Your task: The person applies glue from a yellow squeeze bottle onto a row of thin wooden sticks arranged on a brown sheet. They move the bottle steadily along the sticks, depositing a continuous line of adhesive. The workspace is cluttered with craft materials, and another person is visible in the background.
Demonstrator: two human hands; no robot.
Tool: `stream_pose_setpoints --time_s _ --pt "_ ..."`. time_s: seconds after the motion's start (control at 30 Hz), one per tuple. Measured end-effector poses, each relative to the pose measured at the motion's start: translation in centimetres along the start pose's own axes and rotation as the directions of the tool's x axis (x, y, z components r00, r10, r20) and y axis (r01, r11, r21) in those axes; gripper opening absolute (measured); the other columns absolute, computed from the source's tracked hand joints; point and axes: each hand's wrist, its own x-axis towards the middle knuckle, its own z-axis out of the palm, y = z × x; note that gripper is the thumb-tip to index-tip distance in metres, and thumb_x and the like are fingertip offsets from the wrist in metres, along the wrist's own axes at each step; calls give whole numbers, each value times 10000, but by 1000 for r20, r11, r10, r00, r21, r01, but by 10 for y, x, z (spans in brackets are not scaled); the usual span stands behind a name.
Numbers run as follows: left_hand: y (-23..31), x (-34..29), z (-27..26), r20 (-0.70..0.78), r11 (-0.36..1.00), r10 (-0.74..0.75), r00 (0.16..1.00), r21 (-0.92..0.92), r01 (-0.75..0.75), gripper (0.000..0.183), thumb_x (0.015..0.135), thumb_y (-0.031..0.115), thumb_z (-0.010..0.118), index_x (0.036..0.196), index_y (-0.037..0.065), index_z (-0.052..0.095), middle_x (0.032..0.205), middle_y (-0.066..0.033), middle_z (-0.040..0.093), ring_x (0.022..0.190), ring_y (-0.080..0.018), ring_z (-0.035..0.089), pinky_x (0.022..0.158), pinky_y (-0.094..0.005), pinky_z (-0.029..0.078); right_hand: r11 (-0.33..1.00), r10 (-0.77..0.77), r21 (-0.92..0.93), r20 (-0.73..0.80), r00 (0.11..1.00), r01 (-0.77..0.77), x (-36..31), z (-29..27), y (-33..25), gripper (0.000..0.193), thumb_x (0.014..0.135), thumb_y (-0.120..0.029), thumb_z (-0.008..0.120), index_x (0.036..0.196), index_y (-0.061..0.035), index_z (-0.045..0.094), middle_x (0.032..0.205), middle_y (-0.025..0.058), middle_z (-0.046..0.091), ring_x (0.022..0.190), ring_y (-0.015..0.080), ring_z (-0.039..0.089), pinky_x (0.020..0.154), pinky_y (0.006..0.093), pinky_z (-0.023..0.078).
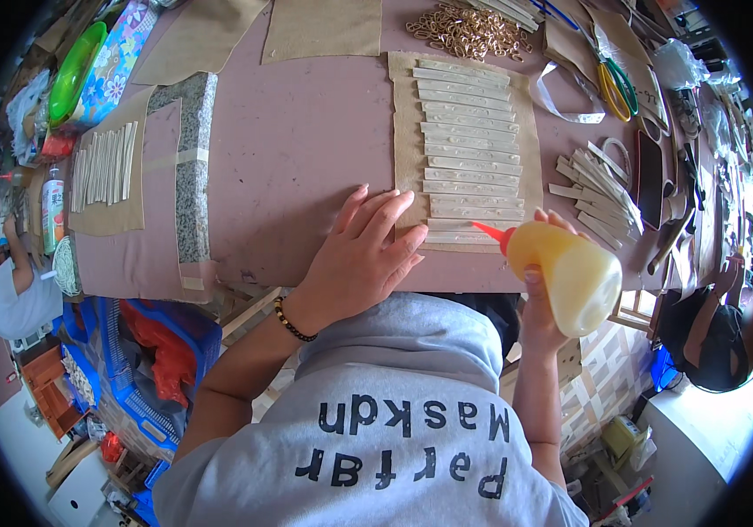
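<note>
My right hand (541, 303) is wrapped round a glue bottle (569, 272) with a yellowish body and a red nozzle. It is tilted, its tip pointing left, just above the lowest of several pale strips (468, 162). These strips lie side by side in a column on a tan sheet (404, 114), and drops of glue show on many of them. My left hand (367, 237), with a beaded bracelet on the wrist, lies flat with fingers spread, its fingertips at the sheet's lower left edge. It holds nothing.
Loose strips (600, 193) lie in a pile to the right. Scissors (615, 83) and gold metal clasps (468, 33) are at the back. A stone slab (192, 176) and another sheet with strips (106, 167) lie left. Other people sit at both sides.
</note>
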Motion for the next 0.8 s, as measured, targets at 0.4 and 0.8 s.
stream_pose_setpoints --time_s 0.4,0.8 --pt "0 1 0 -2 1000 -1 1000 2 1 322 880 243 638 1175 115 615 1332 -181 447 1258 -325 438 1089 -541 320 996 58 77 -34 998 -55 1 -2 -2 666 847 -152 729 1349 -43 305 1318 203 494 1248 358 496 1072 499 365" --pt "3 -4 -1 -34 998 55 998 -27 -56 352 852 206 665 1184 102 610 1332 -177 466 1209 -321 495 1078 -532 344 997 -42 50 -311 949 60 -2 -42 3 542 877 -128 674 1351 -44 425 1295 237 534 1218 446 521 1005 496 465"
